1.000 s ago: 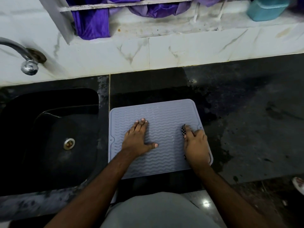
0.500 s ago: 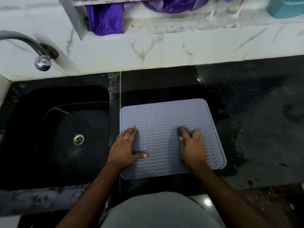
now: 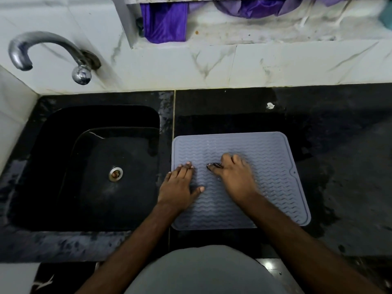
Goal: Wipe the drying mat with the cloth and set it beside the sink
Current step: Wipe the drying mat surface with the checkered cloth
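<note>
At the far left a curved metal tap (image 3: 51,53) comes out of the white marble wall (image 3: 169,66), above the black sink (image 3: 95,166) with its round drain (image 3: 115,174). Just beside the sink, on the black counter (image 3: 339,166), lies the grey drying mat (image 3: 265,166) (its surface has wavy ridges). The left hand (image 3: 179,185) rests flat on the left edge of the mat, fingers straight. To its right, the right hand (image 3: 235,177) presses on the middle of the mat, and its curled fingers hold a small dark cloth (image 3: 215,165), mostly hidden under the hand. Purple fabric (image 3: 165,22) hangs at the top.
</note>
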Action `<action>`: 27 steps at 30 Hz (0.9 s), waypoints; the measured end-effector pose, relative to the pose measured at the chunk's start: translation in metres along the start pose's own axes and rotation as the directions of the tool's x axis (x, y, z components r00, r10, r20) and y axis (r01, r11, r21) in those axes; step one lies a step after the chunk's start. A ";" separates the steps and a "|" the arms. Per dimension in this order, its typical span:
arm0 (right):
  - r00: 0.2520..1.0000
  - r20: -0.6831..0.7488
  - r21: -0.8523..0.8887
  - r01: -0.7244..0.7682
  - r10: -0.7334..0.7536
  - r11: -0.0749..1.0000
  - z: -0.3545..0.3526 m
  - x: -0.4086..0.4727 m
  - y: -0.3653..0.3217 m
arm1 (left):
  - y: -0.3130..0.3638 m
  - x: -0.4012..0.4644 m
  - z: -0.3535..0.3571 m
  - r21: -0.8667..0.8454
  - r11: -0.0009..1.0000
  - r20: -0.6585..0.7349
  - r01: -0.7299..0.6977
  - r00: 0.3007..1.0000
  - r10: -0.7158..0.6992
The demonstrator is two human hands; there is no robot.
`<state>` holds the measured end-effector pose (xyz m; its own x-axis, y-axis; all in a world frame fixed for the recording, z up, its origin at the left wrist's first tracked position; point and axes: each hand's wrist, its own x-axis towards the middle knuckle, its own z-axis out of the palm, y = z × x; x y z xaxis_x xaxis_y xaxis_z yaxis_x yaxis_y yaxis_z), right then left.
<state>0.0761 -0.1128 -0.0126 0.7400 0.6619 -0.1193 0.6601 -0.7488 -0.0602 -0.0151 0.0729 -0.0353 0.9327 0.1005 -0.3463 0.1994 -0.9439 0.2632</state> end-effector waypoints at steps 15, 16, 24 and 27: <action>0.996 -0.080 -0.143 -0.060 0.049 0.988 -0.007 -0.001 -0.003 | 0.002 0.003 0.003 0.030 0.999 0.011 0.025 1.000 -0.025; 0.999 -0.043 -0.132 -0.031 0.025 0.991 -0.001 -0.001 -0.006 | 0.004 0.003 0.003 0.044 0.999 0.013 0.028 1.000 -0.028; 0.997 -0.061 -0.287 -0.054 0.038 0.956 0.002 -0.021 0.021 | 0.008 0.003 -0.002 0.095 0.995 0.047 0.030 0.998 -0.035; 0.981 -0.017 -0.222 -0.190 0.191 0.956 -0.009 -0.013 0.018 | 0.008 0.002 -0.003 0.092 0.995 0.054 0.030 0.998 -0.035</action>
<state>0.0792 -0.1344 -0.0036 0.8546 0.5071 -0.1121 0.5193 -0.8344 0.1847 -0.0105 0.0662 -0.0317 0.9078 0.1161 -0.4030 0.1986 -0.9654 0.1693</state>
